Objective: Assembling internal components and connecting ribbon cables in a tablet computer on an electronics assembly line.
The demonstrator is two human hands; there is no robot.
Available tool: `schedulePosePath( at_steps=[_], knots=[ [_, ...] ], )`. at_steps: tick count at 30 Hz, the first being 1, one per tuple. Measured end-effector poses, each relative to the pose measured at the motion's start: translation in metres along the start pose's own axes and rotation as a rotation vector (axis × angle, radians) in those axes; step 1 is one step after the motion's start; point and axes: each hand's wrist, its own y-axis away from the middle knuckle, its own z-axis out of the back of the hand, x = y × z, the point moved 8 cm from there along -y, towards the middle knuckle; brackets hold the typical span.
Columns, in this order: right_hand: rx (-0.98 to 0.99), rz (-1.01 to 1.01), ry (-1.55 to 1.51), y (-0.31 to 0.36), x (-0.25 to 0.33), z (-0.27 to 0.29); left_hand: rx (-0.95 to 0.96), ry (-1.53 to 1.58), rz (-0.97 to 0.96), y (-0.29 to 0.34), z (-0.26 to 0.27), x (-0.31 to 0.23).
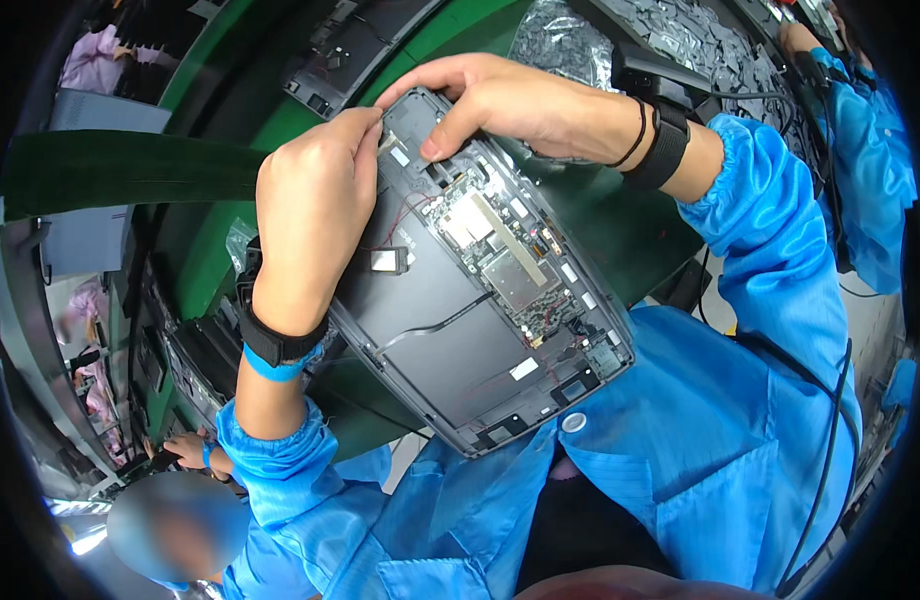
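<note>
An opened tablet housing (410,290) is tilted in front of my chest, its inside facing me. A circuit board (505,255) with a tan strip across it sits along its right side. Thin red wires and a black flat cable (435,327) run over the grey inner surface. My left hand (320,195) pinches the upper left edge near the corner. My right hand (500,105) grips the top corner, thumb on the inner face and fingers behind the rim. Whether a small part lies between the left fingertips is hidden.
Another opened housing (350,50) lies on the green bench (440,40) beyond my hands. Clear plastic bags (560,40) and many small grey pieces (700,50) are at the far right. Co-workers in blue sit at lower left and far right. A black cable (830,430) hangs by my right side.
</note>
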Motion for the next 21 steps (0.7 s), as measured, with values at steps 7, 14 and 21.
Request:
schedulePosePath(
  at_steps=[7, 14, 21],
  knots=[
    [-0.001, 0.202, 0.077, 0.004, 0.004, 0.002, 0.141, 0.138, 0.048, 0.004, 0.001, -0.001],
    [-0.345, 1.225, 1.361, 0.064, 0.068, -0.027, 0.227, 0.174, 0.112, 0.005, 0.002, 0.005],
    [-0.106, 1.094, 2.016, 0.062, 0.056, -0.073, 0.197, 0.160, 0.158, -0.007, -0.002, 0.014]
  ],
)
